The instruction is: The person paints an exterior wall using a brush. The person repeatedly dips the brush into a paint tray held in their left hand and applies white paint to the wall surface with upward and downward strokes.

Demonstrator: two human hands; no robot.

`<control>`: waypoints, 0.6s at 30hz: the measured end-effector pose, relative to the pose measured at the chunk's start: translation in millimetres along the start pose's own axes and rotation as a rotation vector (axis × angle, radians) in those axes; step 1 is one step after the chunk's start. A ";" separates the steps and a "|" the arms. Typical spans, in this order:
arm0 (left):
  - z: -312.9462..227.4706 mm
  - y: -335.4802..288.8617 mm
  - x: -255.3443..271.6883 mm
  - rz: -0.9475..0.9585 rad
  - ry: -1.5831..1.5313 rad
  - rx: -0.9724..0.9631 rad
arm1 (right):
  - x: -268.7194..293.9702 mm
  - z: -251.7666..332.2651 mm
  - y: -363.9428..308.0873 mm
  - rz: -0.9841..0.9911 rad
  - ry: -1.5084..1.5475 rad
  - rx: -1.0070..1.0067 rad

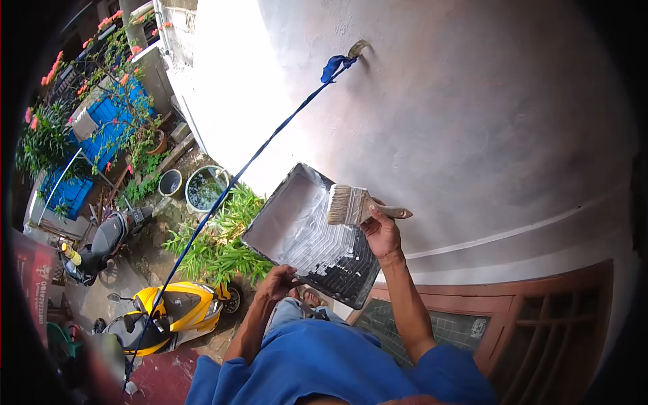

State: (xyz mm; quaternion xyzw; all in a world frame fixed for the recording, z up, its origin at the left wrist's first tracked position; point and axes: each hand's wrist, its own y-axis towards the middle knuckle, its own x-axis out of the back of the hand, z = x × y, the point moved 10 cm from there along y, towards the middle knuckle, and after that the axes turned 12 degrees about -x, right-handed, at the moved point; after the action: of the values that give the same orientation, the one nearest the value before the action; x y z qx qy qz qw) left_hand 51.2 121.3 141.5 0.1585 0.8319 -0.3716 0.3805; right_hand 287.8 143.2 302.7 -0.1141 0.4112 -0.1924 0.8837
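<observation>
In my right hand is a wide paintbrush, gripped near the base of its wooden handle. Its pale bristles point left, over the paint tray. My left hand is closed on the near left edge of that black paint tray, which is held out in front of me at a slant. White paint coats the tray's ribbed slope in streaks and lies in its deeper far end. The bristles look whitened at the tip; whether they touch the tray I cannot tell.
A plastered wall rises ahead and right, with a twisted blue cord tied to a hook. Below stand a yellow scooter, a dark motorbike, leafy plants and a round water tub. Brown-framed windows sit lower right.
</observation>
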 end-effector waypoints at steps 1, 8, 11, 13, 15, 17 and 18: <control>-1.1 -0.4 0.6 -0.018 -0.024 -0.017 | -12.2 34.2 -5.1 -0.006 -0.063 0.082; 26.4 9.9 17.2 -0.043 -0.057 0.014 | -101.1 272.5 -45.1 -0.113 -0.637 0.702; 30.0 12.8 26.2 -0.046 -0.103 -0.046 | -163.4 337.5 -52.5 -0.137 -0.863 0.909; 35.0 23.6 38.9 -0.055 -0.110 -0.059 | -200.9 372.7 -54.3 -0.194 -1.067 1.089; 38.9 24.6 39.0 -0.078 -0.120 -0.054 | -242.5 397.7 -66.1 -0.306 -1.276 1.312; 31.2 24.4 37.4 -0.096 -0.107 -0.135 | -282.4 406.8 -70.6 -0.396 -1.469 1.565; 41.8 30.7 60.9 -0.041 -0.163 -0.065 | -311.9 405.9 -66.7 -0.478 -1.620 1.690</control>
State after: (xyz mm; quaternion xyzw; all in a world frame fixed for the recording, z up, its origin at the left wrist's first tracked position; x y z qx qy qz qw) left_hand 49.4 109.9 62.3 0.0981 0.8129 -0.3638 0.4441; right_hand 400.9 236.2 797.7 0.3416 -0.5540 -0.4338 0.6231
